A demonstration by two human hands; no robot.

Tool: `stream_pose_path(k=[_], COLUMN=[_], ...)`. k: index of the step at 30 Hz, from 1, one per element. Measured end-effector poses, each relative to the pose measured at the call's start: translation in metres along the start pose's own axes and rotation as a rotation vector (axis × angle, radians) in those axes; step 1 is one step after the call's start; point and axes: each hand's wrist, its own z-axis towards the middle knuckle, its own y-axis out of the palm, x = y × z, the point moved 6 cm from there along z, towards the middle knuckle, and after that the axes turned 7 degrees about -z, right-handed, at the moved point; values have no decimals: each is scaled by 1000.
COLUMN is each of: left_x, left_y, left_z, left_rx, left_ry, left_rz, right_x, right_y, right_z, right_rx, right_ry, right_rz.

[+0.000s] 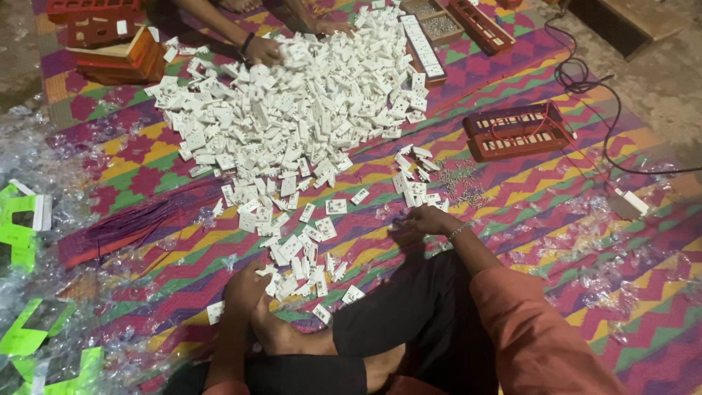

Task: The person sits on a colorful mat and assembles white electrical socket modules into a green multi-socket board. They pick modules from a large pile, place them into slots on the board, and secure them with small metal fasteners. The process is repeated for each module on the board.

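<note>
Nearest, left hand [245, 287] is seen resting palm-down on the woven mat [556, 241], nothing visibly grasped, small white plastic parts [303, 249] scattered just to its right. Right hand [424, 219] is seen farther right, fingers curled; grip cannot be told, with a few white parts just beyond it.

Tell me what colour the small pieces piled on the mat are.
White: the pieces are all white, clearest in the head view against the zigzag mat.

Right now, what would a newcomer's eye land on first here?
The big heap of white plastic socket parts spilling down the middle of the zigzag mat, with another person's hand in it at the far side. Nearer, the right hand rests beside a small pile of metal screws; the left hand is among the nearest parts.
</note>
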Motion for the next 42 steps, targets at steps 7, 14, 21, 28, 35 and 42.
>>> stream_pose_path(k=[7, 14, 21, 28, 35, 42], left_x=[8, 7, 19, 18, 11, 8], left_y=[-1, 0, -5, -1, 2, 2], left_z=[-8, -7, -12, -13, -10, -11], left_rx=[-7, 25, 137, 140, 42, 31], left_ry=[37, 93, 268, 283, 137, 110], left_rz=[-10, 12, 35, 29, -3, 19], right_x=[-5, -5, -8, -6, -9, -9], right_y=[-4, -4, -7, -5, -8, -8], right_z=[-4, -4, -9, -8, -10, -11], right_rx=[34, 21, 8, -18, -9, -16], right_ry=[-49, -40, -38, -7, -24, -14], right_rz=[-67, -54, -46, -42, -57, -38])
